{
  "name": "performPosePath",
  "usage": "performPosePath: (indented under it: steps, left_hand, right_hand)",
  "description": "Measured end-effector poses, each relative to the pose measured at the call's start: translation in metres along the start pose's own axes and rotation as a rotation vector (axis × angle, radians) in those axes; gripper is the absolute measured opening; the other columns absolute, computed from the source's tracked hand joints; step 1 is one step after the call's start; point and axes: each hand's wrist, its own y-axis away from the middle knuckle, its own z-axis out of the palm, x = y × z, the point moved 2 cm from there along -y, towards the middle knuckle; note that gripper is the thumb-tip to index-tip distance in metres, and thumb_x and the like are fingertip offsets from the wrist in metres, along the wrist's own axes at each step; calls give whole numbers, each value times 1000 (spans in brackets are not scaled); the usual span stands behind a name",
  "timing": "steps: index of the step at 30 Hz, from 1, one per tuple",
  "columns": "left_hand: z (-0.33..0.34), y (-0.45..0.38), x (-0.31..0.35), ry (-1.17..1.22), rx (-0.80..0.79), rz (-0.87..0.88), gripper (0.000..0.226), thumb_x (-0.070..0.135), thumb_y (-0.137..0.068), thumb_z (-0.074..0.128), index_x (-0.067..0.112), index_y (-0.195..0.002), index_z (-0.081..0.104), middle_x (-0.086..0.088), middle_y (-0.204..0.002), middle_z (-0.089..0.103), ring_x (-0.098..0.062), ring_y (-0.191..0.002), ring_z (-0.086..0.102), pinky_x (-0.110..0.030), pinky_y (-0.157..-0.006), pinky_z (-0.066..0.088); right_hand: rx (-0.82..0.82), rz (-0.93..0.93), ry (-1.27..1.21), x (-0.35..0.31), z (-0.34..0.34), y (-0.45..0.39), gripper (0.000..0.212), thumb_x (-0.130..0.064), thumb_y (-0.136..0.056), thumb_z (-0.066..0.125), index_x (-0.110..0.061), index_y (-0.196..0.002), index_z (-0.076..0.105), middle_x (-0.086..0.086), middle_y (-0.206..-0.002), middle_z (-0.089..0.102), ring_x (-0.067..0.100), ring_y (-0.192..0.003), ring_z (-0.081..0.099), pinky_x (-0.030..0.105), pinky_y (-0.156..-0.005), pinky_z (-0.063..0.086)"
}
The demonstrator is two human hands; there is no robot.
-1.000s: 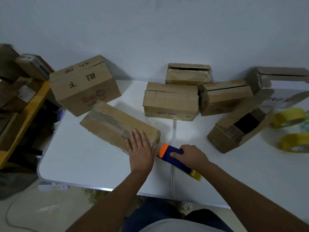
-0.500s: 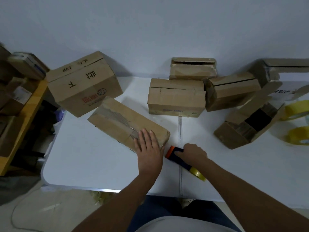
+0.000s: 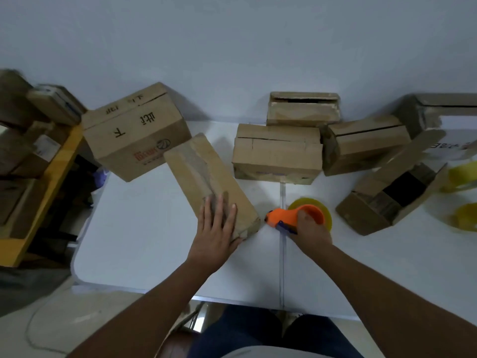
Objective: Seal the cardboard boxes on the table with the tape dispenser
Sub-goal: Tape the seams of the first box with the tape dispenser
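Note:
A long flat cardboard box point(image 3: 204, 174) lies at an angle on the white table point(image 3: 144, 228). My left hand point(image 3: 216, 228) rests flat on its near end, fingers spread. Just right of that end, my right hand point(image 3: 311, 229) grips the tape dispenser point(image 3: 286, 217), orange and blue, with a yellow tape roll behind the hand. The dispenser's orange nose points at the box's near corner, a small gap apart. Further boxes stand behind: a large printed one point(image 3: 134, 130) at left, and three smaller ones point(image 3: 277, 156) in the middle.
An open-flapped box point(image 3: 387, 197) lies on its side at the right. Spare yellow tape rolls point(image 3: 464, 215) sit at the far right edge. A yellow shelf point(image 3: 44, 192) stacked with boxes stands left of the table. A white wall is right behind the boxes.
The long box has turned so that it runs more away from me. My right hand has tilted the dispenser up, which shows its orange body and yellow roll.

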Motion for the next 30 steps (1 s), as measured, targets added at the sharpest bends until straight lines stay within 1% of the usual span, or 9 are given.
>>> performPosePath:
  steps: [2,4,5,7,10,18,22,26,30]
  left_hand:
    - [-3,3,-16,56,-7,-32,86,64,-93,40,13,-157,16,-28,-161,5,-53,-146,5,-61,-118,16]
    - [-3,7,-30,118,-22,-5,94,65,-90,49,12,-157,10,-26,-162,1,-47,-148,1,-58,-119,12]
    - [-2,7,-35,128,-34,26,97,64,-89,52,10,-157,8,-25,-162,0,-45,-149,-2,-57,-120,12]
    - [1,7,-41,143,-91,68,102,60,-89,56,10,-157,-2,-22,-162,-10,-40,-149,-12,-56,-121,8]
    - [4,6,-43,165,-152,85,105,51,-89,60,11,-155,-12,-21,-160,-20,-38,-147,-22,-55,-121,-1]
    - [8,7,-47,54,-163,125,100,44,-92,55,7,-155,-15,-26,-160,-19,-41,-147,-20,-56,-121,-3]
    - [10,13,-53,112,-141,125,102,45,-92,57,10,-155,-16,-24,-160,-18,-40,-148,-19,-54,-121,-1]
    - [3,2,-76,29,-184,181,101,50,-95,51,12,-153,-22,-23,-158,-26,-38,-147,-24,-52,-121,-3]
    - [-13,-8,-101,36,-157,257,104,65,-91,49,17,-155,-18,-20,-159,-25,-36,-148,-23,-47,-122,-8]
  right_hand:
    - [128,-95,-27,-3,1,9,44,-32,-95,56,-9,-131,41,9,-122,50,27,-107,55,37,-84,49]
    - [296,-257,-222,-13,1,22,16,-7,-92,54,-10,-107,57,6,-105,54,22,-94,54,37,-77,47]
    - [276,-308,-380,-21,3,29,21,4,-89,51,-13,-95,61,3,-96,57,19,-89,55,35,-76,46]
    - [16,-314,-660,-46,13,43,43,15,-85,44,-18,-84,70,-3,-91,67,12,-88,62,24,-77,49]
    - [-292,-305,-846,-91,35,49,45,6,-92,45,-24,-87,78,-5,-98,74,10,-94,66,17,-78,52]
    - [-278,-16,-828,-116,72,16,22,3,-91,56,3,-108,71,16,-118,65,29,-106,59,36,-88,50]
    - [-183,28,-861,-104,67,22,41,10,-86,44,-14,-75,76,3,-91,71,21,-94,63,31,-86,51]
    - [-145,-3,-874,-109,55,22,36,8,-90,42,-11,-94,72,4,-105,68,18,-93,66,32,-81,51]
    - [180,46,-885,-81,35,22,35,16,-87,42,-10,-83,65,11,-96,68,27,-88,64,42,-79,53]
